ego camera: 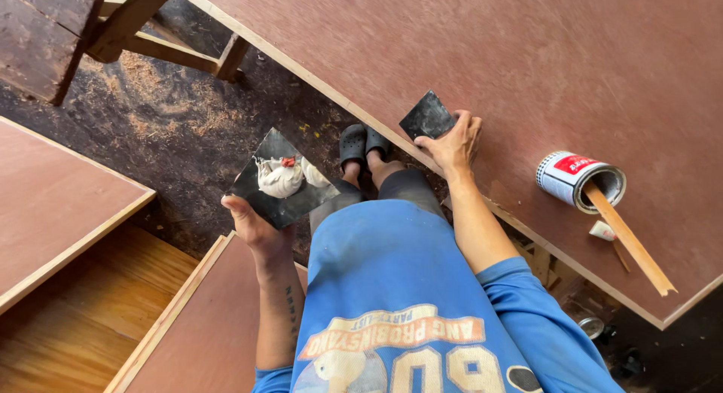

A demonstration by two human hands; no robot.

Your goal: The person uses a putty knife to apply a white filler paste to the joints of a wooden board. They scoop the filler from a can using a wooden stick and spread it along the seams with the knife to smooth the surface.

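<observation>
left hand (252, 226) at lower left has its fingers curled under a plate (280, 184) loaded with putty (280, 177); tilt it and the blob probably slides off. right hand (454, 143) pinches a scraper (427, 117) on the board (572, 69) mid-frame, its edge could gouge.

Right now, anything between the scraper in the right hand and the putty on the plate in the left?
Nothing visible. The scraper in the right hand rests at the plywood panel edge; the putty sits exposed on the plate in the left hand.
</observation>
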